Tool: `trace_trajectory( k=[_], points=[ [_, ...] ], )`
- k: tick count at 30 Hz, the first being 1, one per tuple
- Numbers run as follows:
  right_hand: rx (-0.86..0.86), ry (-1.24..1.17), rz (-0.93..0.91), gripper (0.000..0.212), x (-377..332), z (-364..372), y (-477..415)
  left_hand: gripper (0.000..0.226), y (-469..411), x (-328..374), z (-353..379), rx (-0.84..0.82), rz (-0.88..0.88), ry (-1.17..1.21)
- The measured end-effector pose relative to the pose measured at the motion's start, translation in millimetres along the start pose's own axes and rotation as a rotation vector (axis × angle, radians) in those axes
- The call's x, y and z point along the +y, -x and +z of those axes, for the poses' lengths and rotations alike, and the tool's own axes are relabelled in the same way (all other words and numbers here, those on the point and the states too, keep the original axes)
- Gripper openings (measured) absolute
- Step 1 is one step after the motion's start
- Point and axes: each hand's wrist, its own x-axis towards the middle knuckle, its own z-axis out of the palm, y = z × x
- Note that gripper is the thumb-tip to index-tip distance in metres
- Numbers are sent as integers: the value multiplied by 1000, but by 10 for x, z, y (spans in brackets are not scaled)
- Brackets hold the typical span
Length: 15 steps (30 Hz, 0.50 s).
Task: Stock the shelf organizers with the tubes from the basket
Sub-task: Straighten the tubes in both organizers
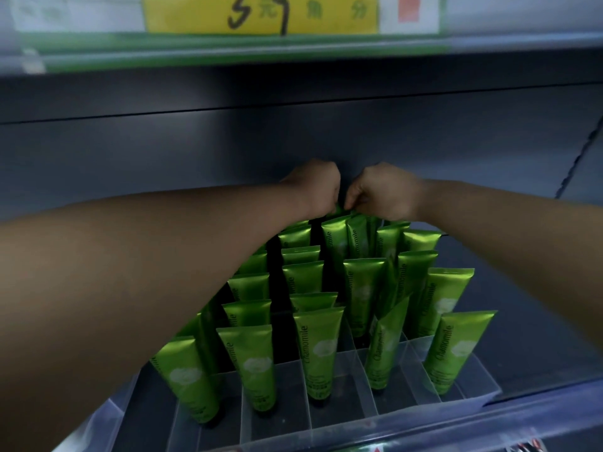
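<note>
Several green tubes labelled Chamomile (318,350) stand cap-down in rows inside a clear plastic shelf organizer (463,396) with dividers. Both of my arms reach to the back of the shelf. My left hand (315,185) and my right hand (380,190) are side by side, fingers curled down onto the crimped top of a green tube in the back row (337,212). The fingertips hide most of that tube's top. The basket is not in view.
A dark grey back panel (293,141) stands right behind my hands. The upper shelf edge carries a yellow price label (261,14). A clear front rail (489,425) runs along the lower shelf edge. Bare shelf floor (538,305) lies right of the organizer.
</note>
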Motion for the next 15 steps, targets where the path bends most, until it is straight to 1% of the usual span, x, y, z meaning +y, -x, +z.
trace_trajectory(
  k=[7, 12, 15],
  points=[
    [31, 16, 8, 17, 8, 19, -41, 15, -18, 33, -19, -5, -57, -28],
    [83, -15, 17, 16, -42, 43, -40, 17, 0, 54, -45, 11, -51, -25],
    [104, -47, 18, 17, -95, 64, -39, 17, 14, 65, -49, 39, -37, -64]
  ],
)
